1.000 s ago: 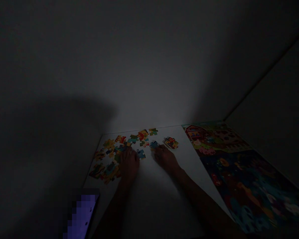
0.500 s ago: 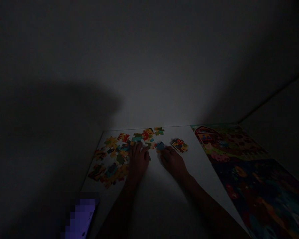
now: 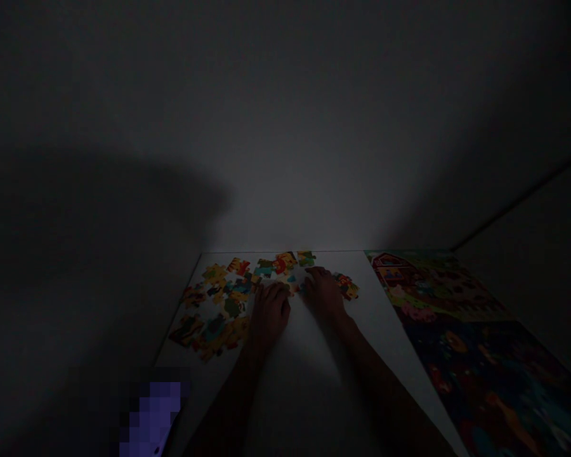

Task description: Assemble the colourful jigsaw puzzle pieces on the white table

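My left hand (image 3: 270,312) rests palm down on the white tabletop, its fingers loosely bent and apart at the lower edge of several joined puzzle pieces (image 3: 280,264). To its right, my right hand (image 3: 325,294) reaches over a small blue puzzle piece (image 3: 301,289), mostly covered by the thumb and fingers that grip it. Just beyond the right hand's knuckles lies a small pile of puzzle pieces (image 3: 347,287). Many loose, colourful pieces (image 3: 214,330) spread out to the left of my left hand. Dim light blurs the fingertips.
Two picture sheets lie on the right of the white table (image 3: 309,393): a farm scene (image 3: 438,279) and a dark blue one (image 3: 495,374). A purple, pixelated phone-like object (image 3: 152,416) is at the lower left. A pale wall (image 3: 285,158) rises behind the table.
My right hand has moved forward over the blue piece, which showed more before. My left hand has drawn back slightly, its fingers more bent. The view has tilted up a little.
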Available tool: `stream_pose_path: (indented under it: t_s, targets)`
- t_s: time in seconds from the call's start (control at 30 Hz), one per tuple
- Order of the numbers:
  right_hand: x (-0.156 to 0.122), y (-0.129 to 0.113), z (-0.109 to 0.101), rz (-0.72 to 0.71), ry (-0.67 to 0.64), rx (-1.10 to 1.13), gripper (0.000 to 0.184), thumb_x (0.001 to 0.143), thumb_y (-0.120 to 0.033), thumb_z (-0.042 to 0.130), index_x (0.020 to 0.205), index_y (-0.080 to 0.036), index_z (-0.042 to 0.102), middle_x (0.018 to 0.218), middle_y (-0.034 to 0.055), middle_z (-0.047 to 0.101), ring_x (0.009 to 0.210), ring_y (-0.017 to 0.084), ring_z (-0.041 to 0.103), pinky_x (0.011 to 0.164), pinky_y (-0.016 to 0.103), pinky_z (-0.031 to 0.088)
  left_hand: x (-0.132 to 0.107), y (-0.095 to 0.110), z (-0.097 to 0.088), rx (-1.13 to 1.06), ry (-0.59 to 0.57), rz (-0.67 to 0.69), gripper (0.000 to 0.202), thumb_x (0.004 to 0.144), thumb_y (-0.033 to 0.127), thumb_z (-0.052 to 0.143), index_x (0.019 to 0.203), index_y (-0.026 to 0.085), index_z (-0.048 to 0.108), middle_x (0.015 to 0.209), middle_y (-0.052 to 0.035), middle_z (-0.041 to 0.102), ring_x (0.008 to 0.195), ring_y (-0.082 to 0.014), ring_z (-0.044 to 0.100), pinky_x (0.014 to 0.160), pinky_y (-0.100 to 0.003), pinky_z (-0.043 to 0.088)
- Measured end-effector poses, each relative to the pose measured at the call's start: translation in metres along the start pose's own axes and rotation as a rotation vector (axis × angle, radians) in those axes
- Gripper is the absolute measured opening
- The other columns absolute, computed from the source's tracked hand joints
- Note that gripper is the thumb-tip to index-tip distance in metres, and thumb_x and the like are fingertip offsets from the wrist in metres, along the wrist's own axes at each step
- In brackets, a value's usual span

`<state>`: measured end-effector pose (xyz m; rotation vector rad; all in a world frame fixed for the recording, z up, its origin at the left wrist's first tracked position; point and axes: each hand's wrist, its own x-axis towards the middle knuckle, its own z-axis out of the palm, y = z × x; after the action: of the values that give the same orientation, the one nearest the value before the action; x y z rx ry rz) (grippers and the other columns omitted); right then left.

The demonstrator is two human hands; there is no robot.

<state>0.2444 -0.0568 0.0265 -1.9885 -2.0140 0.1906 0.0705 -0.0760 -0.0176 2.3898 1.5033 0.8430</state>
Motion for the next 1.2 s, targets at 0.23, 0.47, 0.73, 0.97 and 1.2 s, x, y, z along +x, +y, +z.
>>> stream_pose_path:
  t_s: [0.23,0.47,0.73,0.97,1.2]
  targets:
    - [0.046,-0.015,0.024,-0.041,-0.016,0.032,0.039,0.101,-0.029,0.04,0.135,-0.022,0.056,0.14,0.0118,0.057,0.129,0.024,0.05,0.105,0.037,0.038,0.0,0.0,-0.004,-0.002,0.012,0.009,0.018,0.087,0.013,0.052,0.091,0.022,0.067,0.104,-0.0049,0.069,0.102,-0.0221,0.06,0.111,-0.047,0.039]
    - [0.04,-0.019,0.039,-0.147,-0.043,0.059,0.032,0.1,-0.033,0.047,0.125,-0.024,0.064,0.145,0.0089,0.056,0.138,0.025,0.043,0.115,0.046,0.025,0.001,-0.001,-0.001,0.007,0.009,-0.021,0.023,0.088,0.014,0.05,0.1,0.022,0.068,0.104,-0.0051,0.07,0.102,-0.0233,0.062,0.109,-0.045,0.041]
    - [0.03,-0.011,0.032,-0.176,-0.076,0.176,0.019,0.091,-0.03,0.06,0.106,-0.023,0.07,0.141,0.0088,0.06,0.137,0.026,0.046,0.114,0.048,0.026,0.001,-0.004,0.004,0.028,0.045,-0.04,0.033,0.093,0.021,0.046,0.12,0.019,0.065,0.131,-0.0117,0.063,0.123,-0.0266,0.056,0.112,-0.049,0.04]
    - [0.038,-0.003,0.019,-0.146,-0.13,0.134,0.027,0.096,-0.029,0.049,0.114,-0.023,0.068,0.127,0.0087,0.067,0.118,0.024,0.059,0.101,0.042,0.039,-0.001,-0.005,0.007,0.044,0.079,-0.078,0.029,0.093,0.021,0.047,0.114,0.022,0.067,0.127,-0.0092,0.066,0.121,-0.025,0.058,0.115,-0.05,0.035]
    - [0.047,0.003,0.025,-0.19,-0.122,0.031,0.048,0.095,-0.022,0.048,0.143,-0.021,0.051,0.147,0.0101,0.052,0.131,0.027,0.045,0.103,0.04,0.04,0.0,-0.003,-0.005,0.084,0.093,-0.224,0.022,0.092,0.021,0.049,0.1,0.022,0.07,0.1,-0.0083,0.07,0.104,-0.0274,0.062,0.102,-0.046,0.046]
